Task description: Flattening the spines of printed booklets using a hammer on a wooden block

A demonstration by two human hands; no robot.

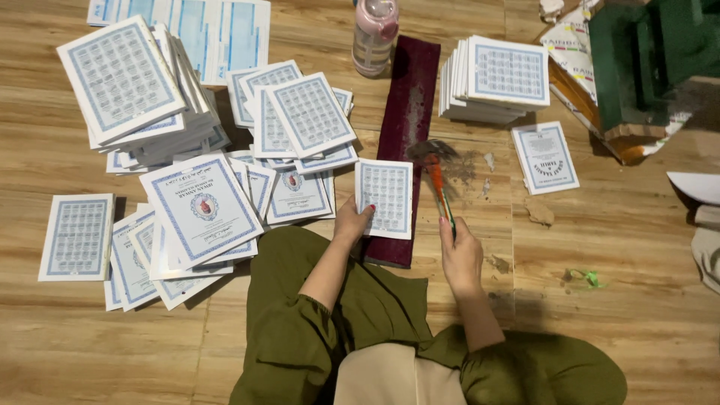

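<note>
White booklets (pixel 384 197) with blue patterned borders, dark maroon board (pixel 409 97), orange-handled hammer (pixel 437 184), pink bottle (pixel 374 34), olive-green sleeves (pixel 300 330)

Two hands: left hand (pixel 351 222), right hand (pixel 460 256). One hammer (pixel 435 174), orange handle. One dark red board (pixel 403 127). One pink bottle (pixel 374 33), far centre. One booklet (pixel 385 197) on board. One lone booklet (pixel 545 157) right. One lone booklet (pixel 77 236) near left. One neat booklet stack (pixel 496 79) far right. Loose booklet heaps (pixel 180 142) left: too many, overlapped, cannot count. One green scrap (pixel 587 277) on floor, right.
</note>
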